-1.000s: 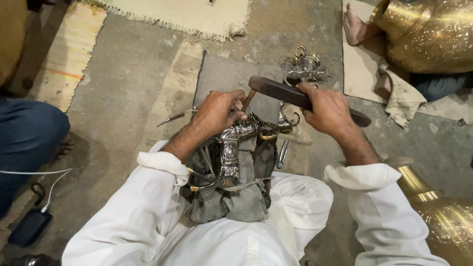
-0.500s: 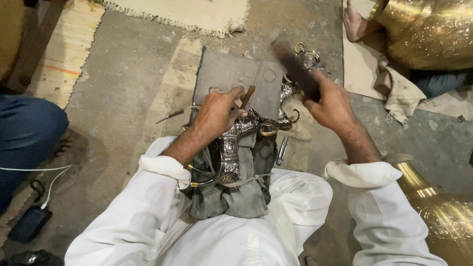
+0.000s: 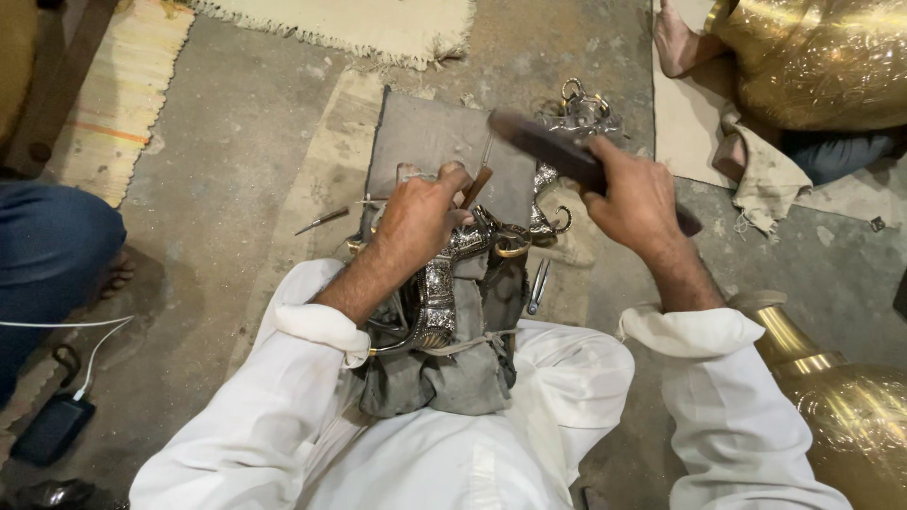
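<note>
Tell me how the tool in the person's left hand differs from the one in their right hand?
The left hand pinches a thin chisel-like tool, held steeply against the silver ornate piece; the right hand grips a thick dark mallet-like bar, lifted and slanting. The thin tool has a brownish handle and looks sharp in the picture; the bar is blurred. Both are hand-held over the grey pad.

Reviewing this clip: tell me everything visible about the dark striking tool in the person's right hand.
The striking tool is a long, dark bar, apparently wood, blurred at its far end. The right hand grips it around the middle, fingers wrapped over it, with the near end sticking out past the hand toward the right. It is held in the air, slanting up and left, above the grey pad and the thin chisel that the left hand holds. Only the right hand touches it.
</note>
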